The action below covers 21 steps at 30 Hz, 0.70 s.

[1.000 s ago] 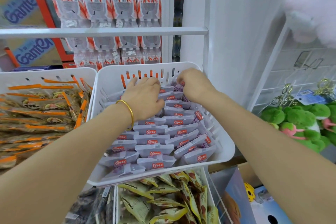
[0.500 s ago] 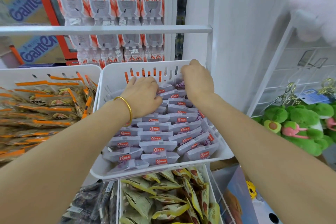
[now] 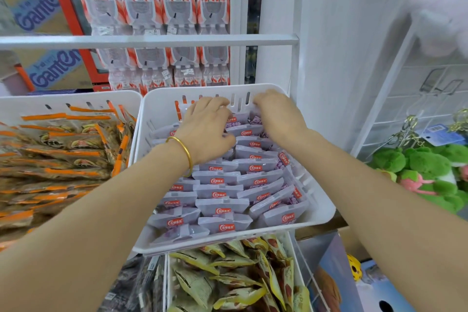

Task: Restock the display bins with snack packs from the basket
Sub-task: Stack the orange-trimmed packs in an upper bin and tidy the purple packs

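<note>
– So, what has moved?
– Your left hand (image 3: 207, 126) has crept back to the rear wall of the white slotted plastic bin (image 3: 162, 106), fingers curled over the last row of pale purple plastic snack packs (image 3: 220, 194). Your right hand (image 3: 276, 114) hides its fingertips, grip unclear. This bin looks full.
– Around it?
– Orange-striped snack bags (image 3: 58, 149) left, shrink-wrapped water bottles (image 3: 141, 2) behind, green plush toys (image 3: 425, 159) right.

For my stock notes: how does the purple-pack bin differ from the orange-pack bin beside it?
The purple-pack bin holds pale packs in neat overlapping rows; the orange-pack bin holds brownish packs, piled looser. The left hand and right hand reach into the purple-pack bin, not the orange-pack bin. Both are white slotted plastic.
</note>
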### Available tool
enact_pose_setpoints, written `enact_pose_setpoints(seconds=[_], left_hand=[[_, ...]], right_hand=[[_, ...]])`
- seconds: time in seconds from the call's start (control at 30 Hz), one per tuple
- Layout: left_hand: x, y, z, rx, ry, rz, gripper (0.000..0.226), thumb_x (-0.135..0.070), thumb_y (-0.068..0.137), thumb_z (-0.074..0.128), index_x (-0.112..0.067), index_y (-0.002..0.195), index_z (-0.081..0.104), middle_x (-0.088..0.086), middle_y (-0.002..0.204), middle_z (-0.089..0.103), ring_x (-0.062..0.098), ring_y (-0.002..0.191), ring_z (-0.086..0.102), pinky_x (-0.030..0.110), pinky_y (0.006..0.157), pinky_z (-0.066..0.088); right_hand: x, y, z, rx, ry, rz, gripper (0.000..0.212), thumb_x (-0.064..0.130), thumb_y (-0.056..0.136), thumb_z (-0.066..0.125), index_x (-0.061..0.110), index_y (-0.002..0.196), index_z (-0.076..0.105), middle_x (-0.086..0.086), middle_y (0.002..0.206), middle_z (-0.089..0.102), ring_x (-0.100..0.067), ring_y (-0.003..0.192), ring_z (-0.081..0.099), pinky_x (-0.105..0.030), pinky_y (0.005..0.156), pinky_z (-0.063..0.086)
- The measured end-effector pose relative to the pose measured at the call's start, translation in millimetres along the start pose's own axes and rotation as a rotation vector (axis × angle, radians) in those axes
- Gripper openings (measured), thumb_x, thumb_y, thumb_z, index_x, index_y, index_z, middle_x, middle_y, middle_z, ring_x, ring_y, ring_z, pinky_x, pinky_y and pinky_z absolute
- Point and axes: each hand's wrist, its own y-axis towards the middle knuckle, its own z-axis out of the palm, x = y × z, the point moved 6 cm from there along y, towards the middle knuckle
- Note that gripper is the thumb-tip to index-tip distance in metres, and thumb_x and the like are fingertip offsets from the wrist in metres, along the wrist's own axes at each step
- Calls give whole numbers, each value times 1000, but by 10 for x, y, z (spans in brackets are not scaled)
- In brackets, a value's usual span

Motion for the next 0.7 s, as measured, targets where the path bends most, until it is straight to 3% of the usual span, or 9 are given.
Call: enact_pose_setpoints(seconds=[0.13,0.27,0.33,0.43,0.53,0.6,0.7], left_hand=[[-8,-35,96,14,22,38,53,-43,90,44,-20,138,42,0,155,21,18,145,5,45,118,3],[49,-30,99,9,20,42,51,-43,89,45,-20,135,46,-4,142,40,15,140,20,49,117,5],[95,-59,77,-3,41,60,57,-48,83,38,-20,131,49,-4,137,45,15,135,28,49,116,9],[194,-94,1,-36,20,45,66,-53,75,32,-21,129,51,-3,136,46,17,132,32,42,116,12],[196,-111,-38,-77,-24,35,80,-60,67,22,-18,127,52,-1,135,48,19,129,34,34,110,17],[129,-88,2,-51,-11,41,82,-60,68,21,-16,131,48,-1,140,43,19,132,29,32,110,15],[60,-47,75,8,25,46,73,-55,79,25,-17,140,38,0,152,28,19,142,13,37,116,8]], right_hand=[[86,-200,-28,-114,133,-68,45,-3,88,42,10,130,42,-13,108,58,-26,92,53,-33,78,45],[38,-178,114,-58,119,-54,44,-6,85,49,8,127,51,-10,127,53,-28,113,50,-34,98,42],[-13,-133,146,-46,151,-17,39,1,89,48,7,127,54,-9,130,51,-27,115,50,-32,100,40],[-26,-99,188,2,291,36,29,21,91,41,9,105,62,-8,117,53,-24,105,50,-28,89,38],[49,-109,297,124,240,9,37,42,74,28,17,88,52,-7,107,52,-28,108,47,-34,88,35],[67,-101,339,163,235,25,46,45,68,28,18,93,55,-6,113,53,-27,113,44,-35,93,36],[49,-140,277,106,315,86,35,38,73,44,16,97,56,-6,133,48,-27,127,38,-35,102,33]])
